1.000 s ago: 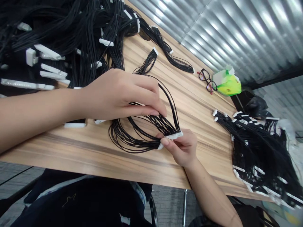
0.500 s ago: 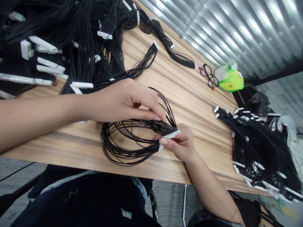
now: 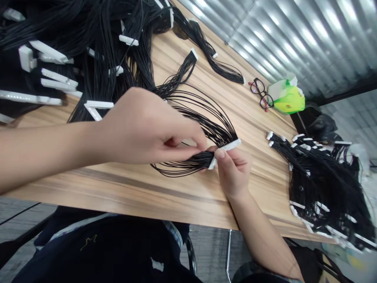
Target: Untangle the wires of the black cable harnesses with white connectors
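Note:
A looped wire harness [image 3: 203, 125] of thin black wires is between my hands, above the wooden table. Its two white end connectors, an upper one [image 3: 231, 145] and a lower one [image 3: 212, 162], lie close together at an angle. My right hand [image 3: 235, 171] grips both connectors, thumb on top. My left hand [image 3: 156, 129] reaches over the loop with thumb and forefinger pinched at the wires just left of the connectors; its fingertips partly hide what they pinch. The left part of the loop is behind my left hand.
A big heap of black harnesses [image 3: 97, 51] with white connectors covers the table's [image 3: 132, 192] far left. Another pile [image 3: 326, 184] lies at the right. Glasses [image 3: 261, 94] and a green-and-white packet [image 3: 287, 96] sit near the corrugated metal wall [image 3: 282, 35].
My right hand has moved up and to the right with the connectors. The wire loop has shifted up with it and spread out, and my left hand now arches higher over the wires.

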`<action>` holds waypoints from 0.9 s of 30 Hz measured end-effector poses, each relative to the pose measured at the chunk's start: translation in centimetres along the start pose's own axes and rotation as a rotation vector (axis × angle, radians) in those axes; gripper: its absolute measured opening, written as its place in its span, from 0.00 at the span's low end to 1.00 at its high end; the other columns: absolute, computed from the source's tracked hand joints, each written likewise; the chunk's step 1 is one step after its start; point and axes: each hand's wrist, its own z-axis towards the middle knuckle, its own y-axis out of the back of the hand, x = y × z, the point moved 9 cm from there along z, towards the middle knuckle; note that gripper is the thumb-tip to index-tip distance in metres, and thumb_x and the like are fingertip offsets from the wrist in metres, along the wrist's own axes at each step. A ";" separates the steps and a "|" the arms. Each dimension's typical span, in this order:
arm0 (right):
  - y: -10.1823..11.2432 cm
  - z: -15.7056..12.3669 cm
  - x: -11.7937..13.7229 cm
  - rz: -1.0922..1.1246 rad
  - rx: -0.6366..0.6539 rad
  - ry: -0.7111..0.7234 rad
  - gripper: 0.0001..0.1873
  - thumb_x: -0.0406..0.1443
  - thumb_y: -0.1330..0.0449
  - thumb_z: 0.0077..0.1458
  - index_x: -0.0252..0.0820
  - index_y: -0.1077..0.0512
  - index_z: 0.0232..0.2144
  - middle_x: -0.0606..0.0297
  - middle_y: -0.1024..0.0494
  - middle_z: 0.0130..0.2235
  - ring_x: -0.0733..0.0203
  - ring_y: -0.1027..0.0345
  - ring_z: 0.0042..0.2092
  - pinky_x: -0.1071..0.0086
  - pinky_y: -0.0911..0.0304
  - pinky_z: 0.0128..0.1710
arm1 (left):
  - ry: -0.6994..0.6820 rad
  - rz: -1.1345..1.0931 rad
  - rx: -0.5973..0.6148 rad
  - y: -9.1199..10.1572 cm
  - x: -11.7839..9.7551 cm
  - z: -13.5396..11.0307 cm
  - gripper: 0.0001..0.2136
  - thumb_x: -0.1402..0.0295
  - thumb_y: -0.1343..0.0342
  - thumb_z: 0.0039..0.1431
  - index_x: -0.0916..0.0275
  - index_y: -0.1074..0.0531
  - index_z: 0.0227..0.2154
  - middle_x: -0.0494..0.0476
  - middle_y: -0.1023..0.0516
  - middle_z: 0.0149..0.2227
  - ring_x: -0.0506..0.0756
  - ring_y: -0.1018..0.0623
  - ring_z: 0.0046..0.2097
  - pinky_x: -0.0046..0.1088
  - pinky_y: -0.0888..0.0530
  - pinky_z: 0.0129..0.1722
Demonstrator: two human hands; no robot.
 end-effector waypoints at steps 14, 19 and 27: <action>-0.8 -0.3 -1.0 -0.022 -0.059 -0.089 0.21 0.52 0.29 0.59 0.46 0.18 0.22 0.66 0.20 0.20 0.59 0.25 0.23 0.66 0.26 0.24 | -0.256 0.303 -0.091 -0.3 -2.9 -0.6 0.16 0.76 0.47 0.72 0.57 0.18 0.31 0.42 0.26 0.21 0.47 0.30 0.23 0.29 0.35 0.25; -0.9 -0.3 -1.0 -0.031 -0.079 -0.068 0.22 0.53 0.30 0.60 0.46 0.19 0.23 0.66 0.20 0.21 0.60 0.27 0.22 0.65 0.23 0.27 | -0.198 0.289 -0.049 -0.4 -2.8 -0.7 0.11 0.77 0.45 0.69 0.60 0.18 0.35 0.44 0.21 0.23 0.49 0.25 0.24 0.31 0.33 0.24; -0.6 -0.4 -0.2 -0.148 -0.108 -0.002 0.22 0.50 0.30 0.61 0.46 0.19 0.21 0.67 0.20 0.20 0.60 0.23 0.25 0.69 0.26 0.26 | 0.006 0.333 0.128 -2.0 -1.5 -0.7 0.13 0.69 0.49 0.74 0.61 0.20 0.38 0.47 0.14 0.32 0.54 0.20 0.29 0.35 0.35 0.24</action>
